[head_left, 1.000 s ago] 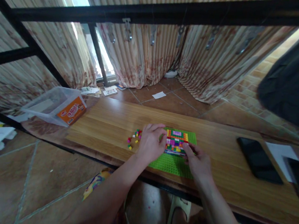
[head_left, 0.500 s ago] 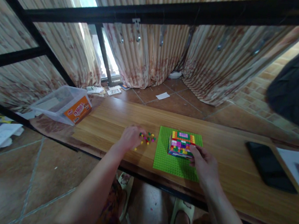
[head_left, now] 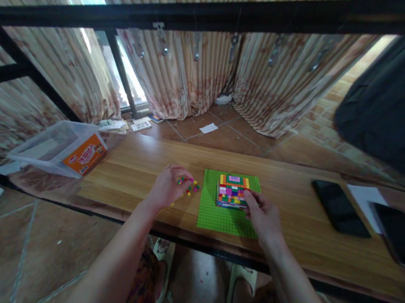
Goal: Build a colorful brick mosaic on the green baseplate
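Observation:
A block built from many-coloured toy bricks (head_left: 233, 193) sits on a green studded baseplate (head_left: 210, 220). My right hand (head_left: 263, 213) is closed at the block's right side, with the thumb and index finger against its upper right edge. The other fingers are curled and partly hidden. To the left, my left hand (head_left: 170, 184) is in a pinch above a small pile of loose bricks (head_left: 188, 192). A tiny pink brick (head_left: 191, 179) shows at its fingertips. The loose bricks are yellow, green, red and pink, partly covered by the hand.
On the wooden table (head_left: 139, 164) a clear plastic box (head_left: 54, 148) with an orange label stands at the left end. At the right lie a black phone (head_left: 341, 208), white paper (head_left: 365, 205) and another dark device (head_left: 398, 234). A black metal bar (head_left: 216, 18) crosses above.
The whole view has shifted, so things appear further left. My left hand has pinched at the pile, with a pink brick now at its fingertips. My right hand stays at the block's right side.

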The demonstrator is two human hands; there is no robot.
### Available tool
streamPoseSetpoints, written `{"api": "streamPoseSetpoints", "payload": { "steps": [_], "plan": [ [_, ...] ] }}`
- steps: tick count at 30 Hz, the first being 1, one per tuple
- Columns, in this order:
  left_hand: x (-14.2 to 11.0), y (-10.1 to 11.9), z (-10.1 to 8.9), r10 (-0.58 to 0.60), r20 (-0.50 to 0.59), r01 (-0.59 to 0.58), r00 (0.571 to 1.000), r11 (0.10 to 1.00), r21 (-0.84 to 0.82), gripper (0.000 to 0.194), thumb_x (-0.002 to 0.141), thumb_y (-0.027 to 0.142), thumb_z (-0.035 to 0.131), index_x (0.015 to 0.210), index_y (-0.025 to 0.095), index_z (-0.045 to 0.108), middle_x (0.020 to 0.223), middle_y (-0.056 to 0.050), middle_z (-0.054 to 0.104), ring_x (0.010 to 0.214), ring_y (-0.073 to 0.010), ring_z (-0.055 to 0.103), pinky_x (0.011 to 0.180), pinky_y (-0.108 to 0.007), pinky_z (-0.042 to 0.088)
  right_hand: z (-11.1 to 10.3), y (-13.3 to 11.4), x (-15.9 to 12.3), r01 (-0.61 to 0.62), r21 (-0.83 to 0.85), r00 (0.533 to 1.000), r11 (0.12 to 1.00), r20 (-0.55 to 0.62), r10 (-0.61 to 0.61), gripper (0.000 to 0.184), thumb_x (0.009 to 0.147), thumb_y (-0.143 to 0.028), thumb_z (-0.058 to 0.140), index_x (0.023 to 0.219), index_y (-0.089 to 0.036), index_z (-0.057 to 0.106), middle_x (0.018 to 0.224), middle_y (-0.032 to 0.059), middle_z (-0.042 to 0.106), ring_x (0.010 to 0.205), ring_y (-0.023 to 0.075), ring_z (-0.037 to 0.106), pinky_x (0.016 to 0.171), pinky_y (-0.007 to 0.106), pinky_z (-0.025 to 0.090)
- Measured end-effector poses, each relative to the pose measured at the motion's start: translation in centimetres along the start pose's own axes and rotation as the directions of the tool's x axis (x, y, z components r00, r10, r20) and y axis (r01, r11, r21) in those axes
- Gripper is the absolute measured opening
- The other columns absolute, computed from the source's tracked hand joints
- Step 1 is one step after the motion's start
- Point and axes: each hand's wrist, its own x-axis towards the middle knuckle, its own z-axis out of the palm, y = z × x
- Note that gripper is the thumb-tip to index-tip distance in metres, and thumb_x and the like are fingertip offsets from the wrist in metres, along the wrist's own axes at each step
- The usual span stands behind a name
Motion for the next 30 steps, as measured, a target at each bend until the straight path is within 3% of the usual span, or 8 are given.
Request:
{"api": "streamPoseSetpoints", "payload": {
  "steps": [3, 6, 8, 10, 15, 26, 30],
  "plan": [
    [-0.3, 2.6, 1.4, 0.004, -0.019, -0.009, 1.0, 0.955, -0.296, 0.01, 0.085, 0.02, 0.067, 0.084, 0.022, 0.076, 0.088, -0.002, 0.077, 0.085, -0.0171, 0.07, 0.082, -0.031, 0.055, -0.2, -0.1, 0.1, 0.014, 0.007, 0.996, 1.0, -0.089, -0.013, 0.06, 0.079, -0.068, 0.063, 0.101, -0.014, 0.077, 0.087, 0.011, 0.077, 0.066, 0.0208, 0.066, 0.061, 0.032, 0.051],
    [-0.8, 5.3, 3.9, -0.033, 0.028, 0.043, 0.999, 0.839, -0.543, 0.007, 0.083, 0.022, 0.069, 0.085, 0.02, 0.075, 0.082, -0.002, 0.076, 0.076, -0.015, 0.069, 0.072, -0.027, 0.055, -0.6, -0.8, -0.1, 0.221, 0.027, 0.953, 0.975, -0.218, -0.21, 0.045, 0.084, -0.059, 0.064, 0.094, -0.018, 0.077, 0.093, 0.0095, 0.075, 0.079, 0.0215, 0.067, 0.072, 0.033, 0.053],
    [-0.9, 6.6, 5.4, -0.041, 0.075, 0.08, 0.996, 0.768, -0.636, 0.006, 0.082, 0.021, 0.07, 0.085, 0.019, 0.075, 0.082, -0.002, 0.077, 0.075, -0.0147, 0.07, 0.073, -0.027, 0.056, -0.8, -1.4, -0.5, 0.363, 0.066, 0.915, 0.929, -0.214, -0.343, 0.033, 0.086, -0.051, 0.066, 0.089, -0.021, 0.077, 0.094, 0.0075, 0.074, 0.086, 0.0211, 0.068, 0.078, 0.033, 0.053],
    [-0.9, 7.5, 6.6, -0.044, 0.106, 0.105, 0.993, 0.71, -0.696, 0.006, 0.081, 0.019, 0.071, 0.085, 0.018, 0.075, 0.083, -0.002, 0.077, 0.076, -0.0145, 0.07, 0.075, -0.028, 0.057, -1.0, -1.9, -0.9, 0.436, 0.099, 0.897, 0.894, -0.12, -0.425, 0.023, 0.088, -0.044, 0.068, 0.089, -0.023, 0.078, 0.096, 0.0059, 0.072, 0.09, 0.0206, 0.067, 0.081, 0.033, 0.053],
    [-0.7, 8.3, 7.5, -0.068, 0.146, 0.156, 0.987, 0.632, -0.759, 0.002, 0.079, 0.018, 0.072, 0.081, 0.017, 0.074, 0.082, -0.002, 0.078, 0.076, -0.0148, 0.072, 0.079, -0.029, 0.058, -1.1, -2.4, -1.6, 0.475, 0.128, 0.87, 0.871, 0.08, -0.486, 0.015, 0.089, -0.038, 0.069, 0.093, -0.028, 0.079, 0.104, 0.0052, 0.071, 0.1, 0.0211, 0.067, 0.087, 0.035, 0.053],
    [-1.1, 8.6, 8.3, -0.063, 0.11, 0.125, 0.992, 0.634, -0.763, 0.004, 0.08, 0.018, 0.072, 0.083, 0.017, 0.071, 0.084, -0.003, 0.078, 0.078, -0.0161, 0.074, 0.079, -0.03, 0.06, -0.9, -2.0, -1.1, 0.49, 0.11, 0.86, 0.865, 0.098, -0.5, 0.012, 0.09, -0.034, 0.067, 0.086, -0.026, 0.075, 0.097, 0.004, 0.07, 0.092, 0.0205, 0.065, 0.079, 0.034, 0.052],
    [-1.5, 8.8, 8.6, -0.084, 0.065, 0.105, 0.994, 0.684, -0.722, 0.002, 0.083, 0.017, 0.07, 0.085, 0.017, 0.07, 0.085, -0.004, 0.077, 0.079, -0.0164, 0.074, 0.079, -0.029, 0.059, -0.9, -1.9, -1.0, 0.494, 0.093, 0.858, 0.865, 0.11, -0.502, 0.011, 0.091, -0.033, 0.067, 0.086, -0.025, 0.073, 0.1, 0.0039, 0.068, 0.093, 0.02, 0.065, 0.079, 0.033, 0.051]
  ]
}}
